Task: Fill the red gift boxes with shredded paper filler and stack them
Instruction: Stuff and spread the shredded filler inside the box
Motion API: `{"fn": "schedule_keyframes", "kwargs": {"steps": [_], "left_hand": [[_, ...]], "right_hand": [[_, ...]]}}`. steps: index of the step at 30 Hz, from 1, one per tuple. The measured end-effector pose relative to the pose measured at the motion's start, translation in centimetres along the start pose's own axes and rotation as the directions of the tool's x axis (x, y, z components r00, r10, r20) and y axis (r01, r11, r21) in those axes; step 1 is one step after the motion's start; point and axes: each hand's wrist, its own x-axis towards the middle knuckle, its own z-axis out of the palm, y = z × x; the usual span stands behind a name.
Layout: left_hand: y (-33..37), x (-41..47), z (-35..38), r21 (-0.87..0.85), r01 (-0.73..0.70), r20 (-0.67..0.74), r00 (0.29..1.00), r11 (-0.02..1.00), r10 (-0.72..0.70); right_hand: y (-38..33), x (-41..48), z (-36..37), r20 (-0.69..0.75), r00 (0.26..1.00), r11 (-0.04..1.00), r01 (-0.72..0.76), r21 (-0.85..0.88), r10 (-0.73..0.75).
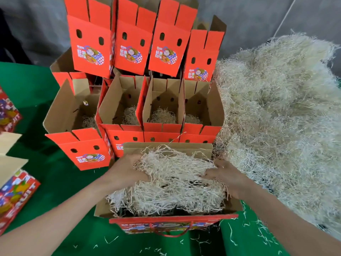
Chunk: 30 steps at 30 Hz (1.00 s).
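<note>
I have both hands in the open red box [171, 223] at the bottom middle of the frame. My left hand [129, 169] and my right hand [224, 175] each squeeze one side of a big clump of shredded paper [173, 183], with the fingers [209, 175] curled tight into it. I hold it from both sides so it does not fall apart. I think I am pushing it down into the box. The big pile [276, 108] lies on the right, close by, so grabbing more is easy. Higher up, a row of boxes [110, 108] has paper inside, and more boxes [129, 45] stand on top to save room on the green worktop [55, 191].
</note>
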Motion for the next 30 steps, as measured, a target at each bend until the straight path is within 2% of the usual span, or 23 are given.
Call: {"fn": "schedule_keyframes", "kwargs": {"steps": [3,6,9,10,13,15,16,18,20,21,22,23,24,25,26,27,28,29,30], "left_hand": [[-0.5,-0.2,0.1,0.076,-0.066,-0.08,0.994,0.995,0.072],[-1.2,-0.1,-0.1,0.181,-0.04,-0.196,0.978,0.983,0.076],[-1.2,-0.7,0.3,0.36,-0.016,-0.264,0.957,0.933,0.118],[-1.1,-0.9,0.7,0.444,-0.026,-0.264,0.951,0.896,0.159],[-0.2,-1.2,2.5,0.604,-0.1,-0.183,0.948,0.791,0.26],[1.0,-1.4,3.9,0.634,-0.196,-0.113,0.933,0.748,0.34],[1.5,-1.4,4.4,0.62,-0.262,-0.066,0.922,0.74,0.382],[2.0,-1.4,4.6,0.447,-0.393,0.049,0.908,0.804,0.416],[2.2,-1.6,3.0,0.055,-0.399,0.124,0.912,0.915,0.39],[2.1,-1.9,1.9,-0.18,-0.393,0.055,0.911,0.902,0.408],[1.7,-1.8,0.9,-0.347,-0.409,-0.102,0.911,0.844,0.399],[1.1,-1.5,0.2,-0.409,-0.432,-0.278,0.898,0.804,0.342],[0.7,-1.2,-0.2,-0.413,-0.41,-0.378,0.89,0.813,0.257],[0.5,-1.0,-0.1,-0.415,-0.327,-0.359,0.916,0.849,0.178],[0.5,-0.9,0.3,-0.462,-0.19,-0.225,0.97,0.866,0.092],[0.6,-0.9,0.8,-0.535,0.0,0.019,1.0,0.845,0.012],[0.9,-1.1,1.3,-0.57,0.162,0.223,0.974,0.805,-0.038],[1.2,-1.2,1.6,-0.583,0.262,0.309,0.947,0.769,-0.089],[1.2,-1.0,1.6,-0.59,0.292,0.29,0.947,0.752,-0.14]], "right_hand": [[0.5,0.2,-0.3,-0.009,1.0,0.999,-0.029,-0.017,0.029],[0.0,-0.2,-1.4,-0.003,0.999,0.998,-0.045,0.051,0.045],[-0.3,-0.9,-1.7,0.025,0.998,0.998,-0.055,0.043,0.054],[-0.5,-1.2,-1.5,0.063,0.997,0.997,-0.045,0.062,0.041],[-1.7,-1.8,0.1,0.337,0.941,0.998,0.023,0.051,-0.039],[-2.0,-1.5,2.1,0.393,0.919,0.998,0.033,-0.054,-0.009],[-2.1,-1.1,3.3,0.381,0.925,0.999,0.004,-0.049,0.015],[-1.7,-0.3,4.8,0.296,0.953,0.998,-0.062,-0.002,0.06],[-1.1,0.5,4.4,0.194,0.979,0.997,-0.07,0.042,0.06],[-0.7,0.7,3.9,0.155,0.986,0.997,-0.064,0.048,0.056],[-0.4,0.8,3.3,0.124,0.991,0.994,-0.07,0.083,0.059],[-0.2,0.8,2.7,0.099,0.993,0.986,-0.075,0.151,0.06],[0.0,0.8,2.2,0.081,0.995,0.974,-0.074,0.214,0.058],[0.0,0.9,2.0,0.075,0.996,0.962,-0.073,0.262,0.055],[-0.1,0.8,2.0,0.089,0.995,0.957,-0.066,0.283,0.043],[-0.4,0.7,2.3,0.118,0.992,0.959,-0.07,0.276,0.038],[-0.6,0.6,2.5,0.139,0.989,0.965,-0.073,0.251,0.039],[-0.6,0.5,2.5,0.164,0.986,0.97,-0.081,0.228,0.044],[-0.7,0.3,2.4,0.178,0.983,0.973,-0.088,0.212,0.05]]}}
